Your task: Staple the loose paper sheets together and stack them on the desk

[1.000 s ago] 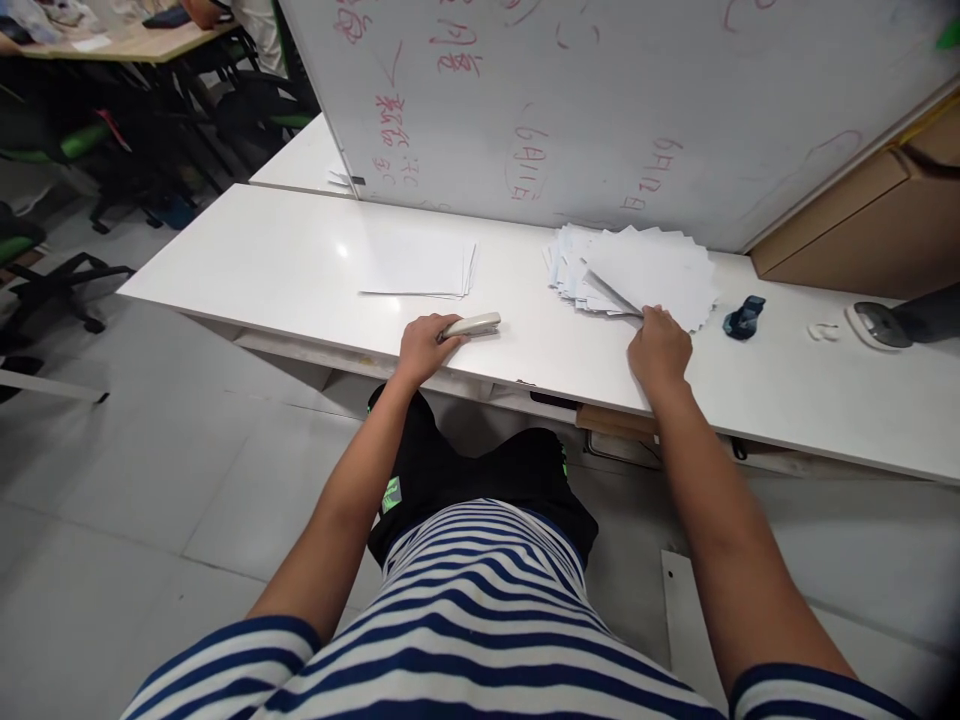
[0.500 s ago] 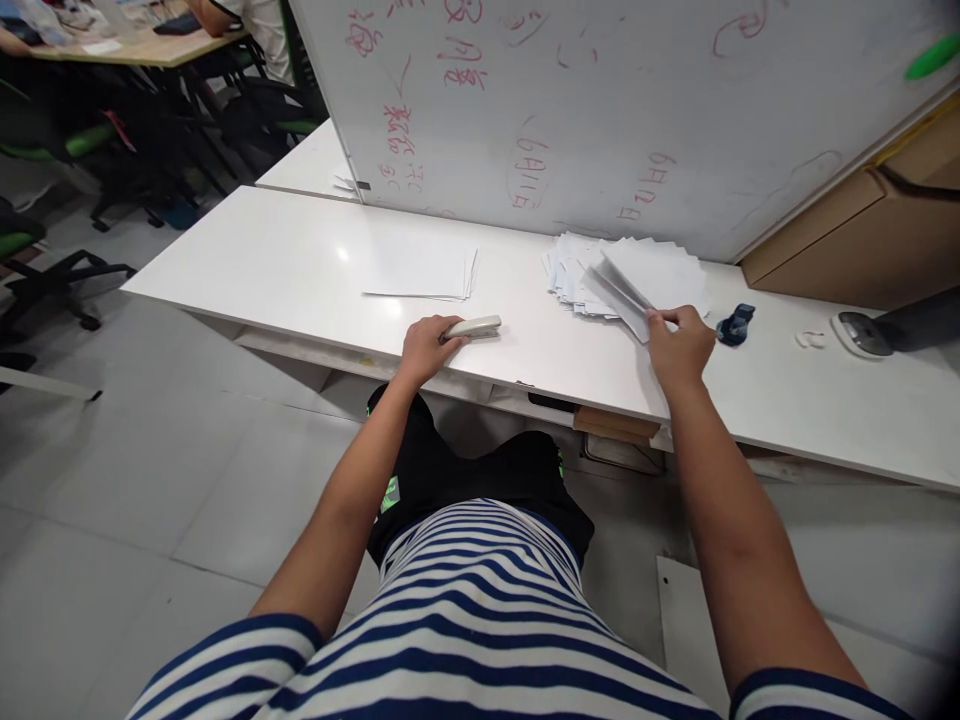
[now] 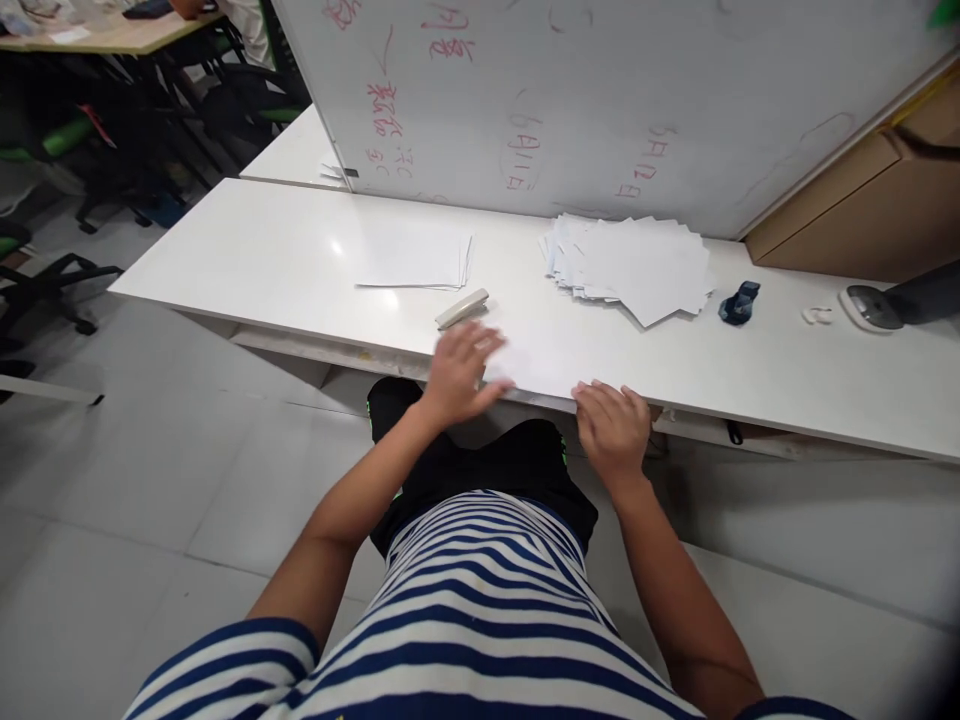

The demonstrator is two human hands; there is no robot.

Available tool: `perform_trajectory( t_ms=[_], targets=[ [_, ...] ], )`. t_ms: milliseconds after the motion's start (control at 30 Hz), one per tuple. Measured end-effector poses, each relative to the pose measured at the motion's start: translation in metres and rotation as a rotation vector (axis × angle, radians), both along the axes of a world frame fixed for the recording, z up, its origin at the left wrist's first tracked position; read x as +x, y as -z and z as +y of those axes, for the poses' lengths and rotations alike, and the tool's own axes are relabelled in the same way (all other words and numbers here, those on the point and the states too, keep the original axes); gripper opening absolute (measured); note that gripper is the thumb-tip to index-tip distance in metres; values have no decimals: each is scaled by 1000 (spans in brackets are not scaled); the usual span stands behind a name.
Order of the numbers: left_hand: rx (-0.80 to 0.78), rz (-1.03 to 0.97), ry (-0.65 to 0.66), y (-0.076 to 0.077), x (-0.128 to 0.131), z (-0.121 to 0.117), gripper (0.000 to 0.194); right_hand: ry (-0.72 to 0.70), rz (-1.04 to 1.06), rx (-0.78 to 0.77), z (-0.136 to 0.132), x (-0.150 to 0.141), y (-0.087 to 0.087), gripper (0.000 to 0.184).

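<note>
White sheets of paper (image 3: 541, 362) lie at the desk's front edge, between my two hands. My right hand (image 3: 615, 430) grips their right side, fingers on top and the thumb hidden. At their left side, my left hand (image 3: 461, 375) is open with its fingers apart, a little blurred by motion. Just beyond its fingers a cream stapler (image 3: 461, 308) rests on the desk, free of the hand. Behind it lies a thin stack of white paper (image 3: 416, 260). A larger, fanned pile of paper (image 3: 637, 262) lies farther right, one corner jutting toward me.
The long white desk (image 3: 262, 260) runs along a whiteboard (image 3: 585, 110) with red writing. On the right stand a dark blue tape dispenser (image 3: 739, 303), a small white item (image 3: 817, 315), a grey-and-white device (image 3: 870, 308) and a cardboard box (image 3: 840, 210).
My right hand has drawn paper from the fanned pile to the desk's front edge. My left hand has let go of the stapler, which now sits turned and slightly farther back.
</note>
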State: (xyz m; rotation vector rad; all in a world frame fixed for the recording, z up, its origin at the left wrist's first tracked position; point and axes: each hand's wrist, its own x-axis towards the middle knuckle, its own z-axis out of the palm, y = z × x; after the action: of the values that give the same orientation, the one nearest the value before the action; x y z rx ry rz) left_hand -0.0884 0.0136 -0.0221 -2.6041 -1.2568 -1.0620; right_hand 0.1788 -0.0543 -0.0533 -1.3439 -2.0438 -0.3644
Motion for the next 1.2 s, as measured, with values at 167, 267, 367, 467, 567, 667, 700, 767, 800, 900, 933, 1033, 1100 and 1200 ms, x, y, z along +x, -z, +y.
perform_trajectory(
  t_ms=[167,267,367,467,567,667,700,767,800,900,933,1033,1100,1200],
  targets=[
    [-186,373,165,0,49,-35,49,-15,73,-53,-21,-17,15,23],
    [-301,378,97,5,56,-31,38,69,265,-98,-27,-19,19,20],
    [-402,227,101,2,50,-24,34,342,821,-183,-28,-13,18,40],
    [-533,-43,142,-8,41,-20,31,313,1465,-601,-23,-3,13,58],
    [-728,-322,118,-16,34,-18,39,88,1713,-968,-17,3,3,64],
    [-887,-551,101,-21,27,-16,44,14,1751,-1028,-14,2,-6,63],
    [-934,-607,118,-21,25,-15,44,-9,1761,-1045,-13,0,-9,66],
    [-1007,-688,147,-21,23,-15,45,-53,1776,-1082,-12,-3,-14,73],
    [-1019,-721,137,-20,22,-14,45,-71,1777,-1098,-11,-4,-15,76],
    [-943,-838,28,-19,20,-12,48,-105,1738,-1136,-11,-6,-16,82],
    [-900,-876,-10,-18,19,-11,49,-114,1721,-1141,-12,-6,-16,81],
    [-768,-958,-110,-15,14,-7,50,-119,1696,-1114,-19,-7,-13,68],
    [-711,-982,-167,-14,10,-4,49,-95,1685,-1135,-24,-8,-9,53],
    [-680,-1010,-191,-13,5,-2,45,-45,1661,-1212,-30,-8,-4,40]
  ],
)
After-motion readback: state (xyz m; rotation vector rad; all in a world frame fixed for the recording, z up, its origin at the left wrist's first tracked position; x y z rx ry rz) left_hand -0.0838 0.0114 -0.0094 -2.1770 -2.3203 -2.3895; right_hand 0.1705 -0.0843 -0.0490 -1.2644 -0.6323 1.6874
